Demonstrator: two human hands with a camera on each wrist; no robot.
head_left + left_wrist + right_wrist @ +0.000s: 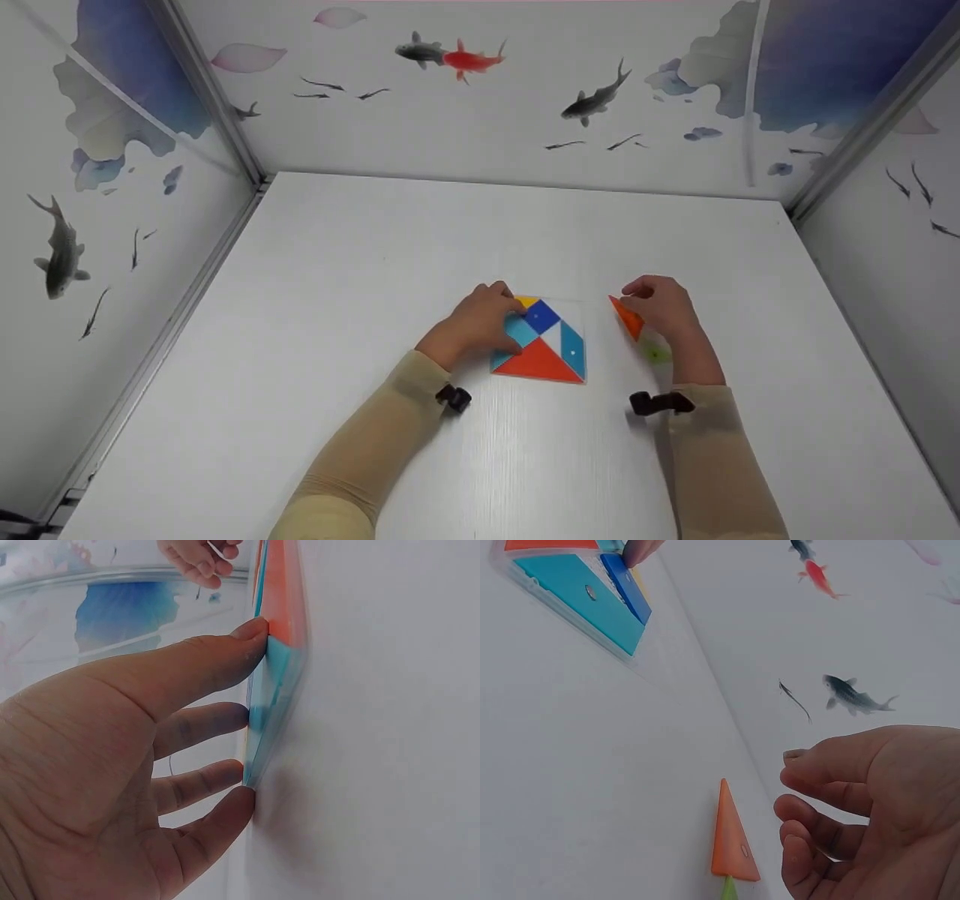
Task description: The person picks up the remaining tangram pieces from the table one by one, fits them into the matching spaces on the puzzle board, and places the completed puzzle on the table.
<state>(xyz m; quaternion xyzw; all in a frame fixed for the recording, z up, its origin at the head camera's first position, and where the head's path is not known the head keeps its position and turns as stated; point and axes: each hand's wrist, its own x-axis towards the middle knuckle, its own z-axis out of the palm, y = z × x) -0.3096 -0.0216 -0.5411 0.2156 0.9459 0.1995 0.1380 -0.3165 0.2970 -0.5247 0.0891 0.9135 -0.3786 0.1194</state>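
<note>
While an orange triangle (733, 844) lies outside, a clear tray (571, 310) holds tiles (541, 318).

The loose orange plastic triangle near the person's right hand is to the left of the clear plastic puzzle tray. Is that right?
Not quite: the loose orange triangle is to the right of the tray, as the head view shows. It is near the right hand, just as you said.

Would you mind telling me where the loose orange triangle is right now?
In the head view, the loose orange triangle is to the right of the puzzle tray, just beside the right hand, with the green piece next to it.
</note>
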